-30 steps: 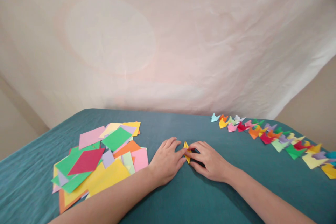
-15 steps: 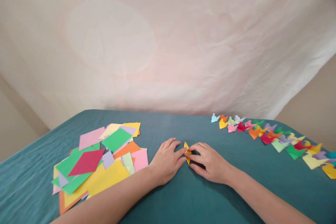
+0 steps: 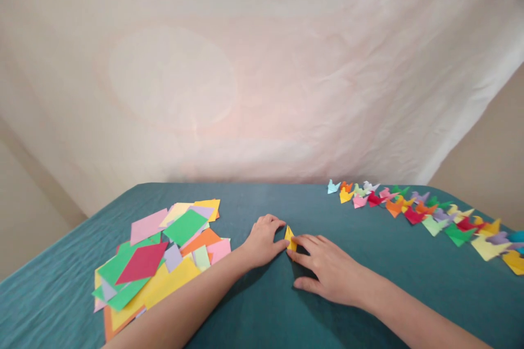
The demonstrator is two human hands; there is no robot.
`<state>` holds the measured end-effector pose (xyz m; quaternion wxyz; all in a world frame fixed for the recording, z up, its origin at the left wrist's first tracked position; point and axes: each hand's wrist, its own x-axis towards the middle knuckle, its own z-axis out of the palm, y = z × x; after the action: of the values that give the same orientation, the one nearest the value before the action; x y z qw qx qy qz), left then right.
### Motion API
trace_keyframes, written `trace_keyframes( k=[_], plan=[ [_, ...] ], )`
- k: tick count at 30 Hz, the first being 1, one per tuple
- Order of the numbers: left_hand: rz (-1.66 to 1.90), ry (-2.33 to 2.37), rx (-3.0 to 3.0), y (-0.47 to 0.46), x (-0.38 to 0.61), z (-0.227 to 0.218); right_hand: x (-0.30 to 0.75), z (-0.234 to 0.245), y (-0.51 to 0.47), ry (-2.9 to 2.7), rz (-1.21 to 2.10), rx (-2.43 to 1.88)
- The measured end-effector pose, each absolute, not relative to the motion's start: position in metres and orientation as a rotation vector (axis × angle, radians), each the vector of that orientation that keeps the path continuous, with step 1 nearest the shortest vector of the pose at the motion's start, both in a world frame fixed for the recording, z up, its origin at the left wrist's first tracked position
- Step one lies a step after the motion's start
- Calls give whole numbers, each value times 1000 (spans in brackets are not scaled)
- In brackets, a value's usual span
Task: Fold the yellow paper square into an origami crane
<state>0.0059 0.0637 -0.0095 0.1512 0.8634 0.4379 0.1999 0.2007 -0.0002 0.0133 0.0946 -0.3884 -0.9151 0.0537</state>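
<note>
A small folded piece of yellow paper (image 3: 290, 236), narrow and pointed at the top, lies on the table between my two hands. From the left, the thumb of my left hand (image 3: 264, 241) reaches its edge, while the other fingers are bent and apart from the thumb. Fingertips of my right hand (image 3: 327, 266) hold the paper down from the right, covering part of it; the right thumb rests apart on the cloth. Some of the lower folds are hidden by the fingers.
Loose coloured paper sheets (image 3: 145, 262) lie in an overlapping pile at the left, partly behind my left forearm. Rows of folded paper birds (image 3: 432, 224) run along the right side. A teal cloth (image 3: 254, 316) covers the table, and a pale curtain (image 3: 262, 76) hangs behind it.
The left hand has drawn back slightly from the paper, its fingers off it except near the thumb. The right thumb has spread lower, and more of the yellow paper shows. The view has tilted slightly.
</note>
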Motion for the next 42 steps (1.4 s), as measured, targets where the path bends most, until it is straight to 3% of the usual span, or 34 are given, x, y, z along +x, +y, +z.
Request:
trace_keyframes(
  k=[15, 28, 42],
  plan=[
    [739, 1344, 2434, 60, 13, -23, 217, 23, 9, -2631, 561, -1003],
    [819, 1390, 2340, 57, 15, -19, 197, -33, 38, -1955, 605, -1308],
    [885, 1249, 2197, 57, 15, -21, 192, -27, 39, -1762, 976, -1191]
  ],
)
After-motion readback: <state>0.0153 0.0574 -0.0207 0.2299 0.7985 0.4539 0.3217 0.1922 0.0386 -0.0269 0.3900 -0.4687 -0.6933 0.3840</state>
